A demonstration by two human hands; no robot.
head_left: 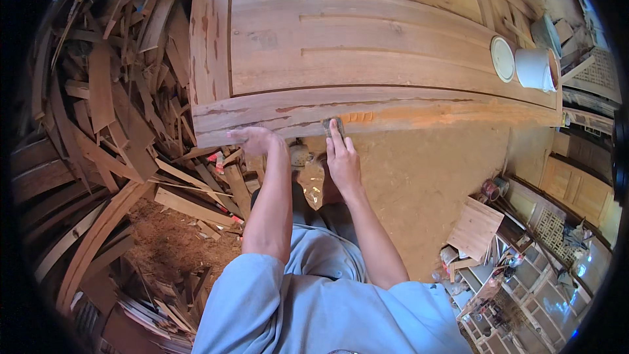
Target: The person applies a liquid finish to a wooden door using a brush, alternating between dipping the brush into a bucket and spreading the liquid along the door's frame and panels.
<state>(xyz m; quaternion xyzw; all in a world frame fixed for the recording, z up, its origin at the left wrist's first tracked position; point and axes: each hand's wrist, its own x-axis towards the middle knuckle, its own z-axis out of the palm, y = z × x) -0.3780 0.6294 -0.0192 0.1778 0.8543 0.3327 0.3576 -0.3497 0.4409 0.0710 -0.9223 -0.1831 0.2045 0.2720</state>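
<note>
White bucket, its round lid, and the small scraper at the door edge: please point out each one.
white bucket (pixel 534 69), head view, on its side wall.
round lid (pixel 502 59), head view, on its flat middle.
small scraper (pixel 329 124), head view, on the blade above the right hand (pixel 342 164).

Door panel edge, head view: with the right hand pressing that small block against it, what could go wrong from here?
1. The right hand pushes a small block along the door panel edge; a slip could scrape fingers on raw wood.
2. The left hand rests flat near the corner, so splinters are possible.
3. The white bucket lies tipped on the panel and may roll off if the panel shakes.
</note>
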